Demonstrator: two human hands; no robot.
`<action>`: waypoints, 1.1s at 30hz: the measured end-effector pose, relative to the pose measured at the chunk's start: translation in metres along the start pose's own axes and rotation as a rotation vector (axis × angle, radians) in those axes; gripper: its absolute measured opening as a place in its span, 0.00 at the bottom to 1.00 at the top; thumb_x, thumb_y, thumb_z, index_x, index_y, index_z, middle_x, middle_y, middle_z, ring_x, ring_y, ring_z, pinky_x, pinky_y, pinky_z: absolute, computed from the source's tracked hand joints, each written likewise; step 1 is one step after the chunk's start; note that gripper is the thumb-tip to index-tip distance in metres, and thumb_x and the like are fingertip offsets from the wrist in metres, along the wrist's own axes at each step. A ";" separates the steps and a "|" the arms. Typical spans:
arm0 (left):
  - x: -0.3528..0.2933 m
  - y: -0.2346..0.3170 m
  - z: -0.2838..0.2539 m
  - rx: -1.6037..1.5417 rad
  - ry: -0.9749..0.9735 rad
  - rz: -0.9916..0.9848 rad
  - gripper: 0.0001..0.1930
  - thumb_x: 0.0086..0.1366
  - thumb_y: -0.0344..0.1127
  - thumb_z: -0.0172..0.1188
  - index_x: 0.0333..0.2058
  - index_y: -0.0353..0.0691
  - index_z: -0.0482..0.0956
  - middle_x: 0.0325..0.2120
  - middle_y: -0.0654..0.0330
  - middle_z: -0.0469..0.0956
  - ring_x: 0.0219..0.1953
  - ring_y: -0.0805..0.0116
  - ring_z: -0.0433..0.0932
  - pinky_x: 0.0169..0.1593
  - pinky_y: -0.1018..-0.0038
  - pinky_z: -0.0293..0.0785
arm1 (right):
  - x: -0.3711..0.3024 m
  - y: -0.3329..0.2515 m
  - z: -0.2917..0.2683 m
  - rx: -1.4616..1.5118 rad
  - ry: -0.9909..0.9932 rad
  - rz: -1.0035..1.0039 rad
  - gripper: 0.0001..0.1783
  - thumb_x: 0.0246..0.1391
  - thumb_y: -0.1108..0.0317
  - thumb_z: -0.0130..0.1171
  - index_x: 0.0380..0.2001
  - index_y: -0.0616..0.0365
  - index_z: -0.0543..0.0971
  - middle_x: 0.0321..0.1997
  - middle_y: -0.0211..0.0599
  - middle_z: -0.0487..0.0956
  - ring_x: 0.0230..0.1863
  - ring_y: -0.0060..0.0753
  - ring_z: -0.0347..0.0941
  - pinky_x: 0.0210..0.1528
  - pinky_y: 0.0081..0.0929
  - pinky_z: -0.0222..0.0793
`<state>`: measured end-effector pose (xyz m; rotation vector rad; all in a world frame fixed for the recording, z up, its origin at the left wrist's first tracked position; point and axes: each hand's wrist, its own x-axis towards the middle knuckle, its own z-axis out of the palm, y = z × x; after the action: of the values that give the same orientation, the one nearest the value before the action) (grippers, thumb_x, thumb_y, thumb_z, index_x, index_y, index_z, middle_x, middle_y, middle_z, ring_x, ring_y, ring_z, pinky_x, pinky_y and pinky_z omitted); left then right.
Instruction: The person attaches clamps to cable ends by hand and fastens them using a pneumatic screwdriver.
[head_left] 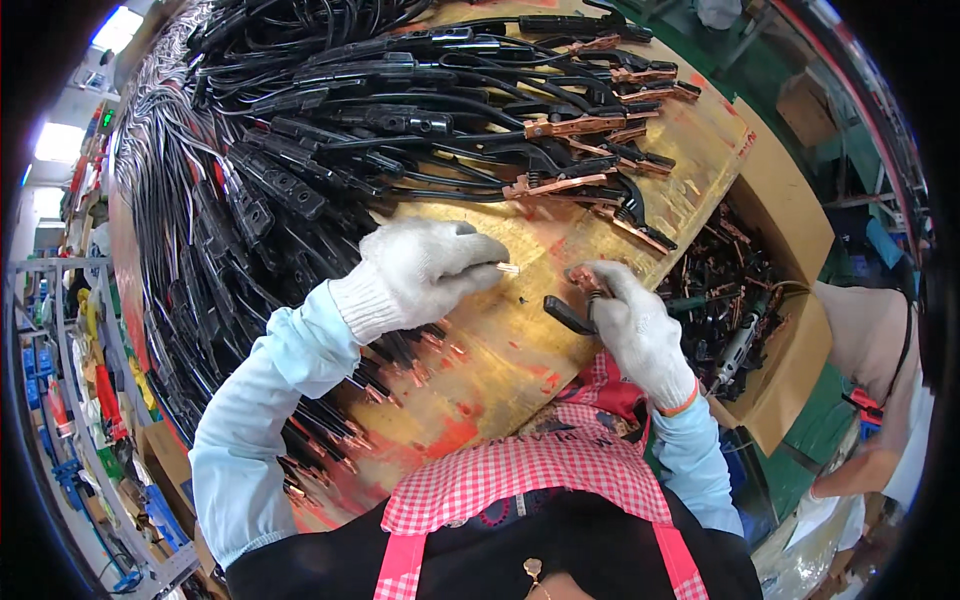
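Both my hands wear white knitted gloves. My left hand is closed, and a small bare coppery tip sticks out past its fingertips. It looks like a stripped cable end; the rest is hidden in the glove. My right hand is closed around a welding electrode holder, its copper jaw part and black lever showing beyond the fingers. A short gap separates the two pieces. Just behind them, a finished-looking electrode holder with copper jaws and black cable lies on the worn yellow tabletop.
Bundled black cables and more holders cover the table's left and far side. Bare cable ends lie near my left forearm. At the right, an open cardboard box holds copper and black parts. Another person's arm is at far right.
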<state>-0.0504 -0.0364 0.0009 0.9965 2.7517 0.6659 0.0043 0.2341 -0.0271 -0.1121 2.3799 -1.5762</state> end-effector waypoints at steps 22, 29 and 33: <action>0.017 -0.004 -0.014 -0.348 -0.429 -0.250 0.11 0.65 0.40 0.59 0.39 0.42 0.85 0.27 0.54 0.83 0.30 0.61 0.83 0.35 0.70 0.77 | 0.035 -0.001 0.044 -0.467 0.151 -0.569 0.22 0.37 0.63 0.71 0.40 0.49 0.80 0.34 0.35 0.75 0.34 0.42 0.75 0.33 0.39 0.71; 0.031 0.004 -0.021 -0.466 -0.618 -0.558 0.13 0.63 0.43 0.57 0.36 0.41 0.85 0.25 0.61 0.82 0.28 0.75 0.79 0.36 0.75 0.76 | 0.042 -0.005 0.048 -0.516 0.087 -0.645 0.20 0.38 0.65 0.68 0.40 0.50 0.79 0.35 0.34 0.75 0.36 0.41 0.75 0.35 0.38 0.71; 0.027 0.004 -0.021 -0.512 -0.591 -0.551 0.14 0.63 0.44 0.57 0.35 0.41 0.85 0.24 0.61 0.82 0.28 0.75 0.79 0.36 0.76 0.75 | 0.046 -0.005 0.045 -0.517 0.065 -0.666 0.21 0.39 0.64 0.68 0.41 0.51 0.79 0.35 0.32 0.76 0.36 0.41 0.75 0.36 0.38 0.72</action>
<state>-0.0748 -0.0241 0.0217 0.2391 2.0292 0.7601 -0.0272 0.1815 -0.0475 -1.0636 2.9235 -1.1228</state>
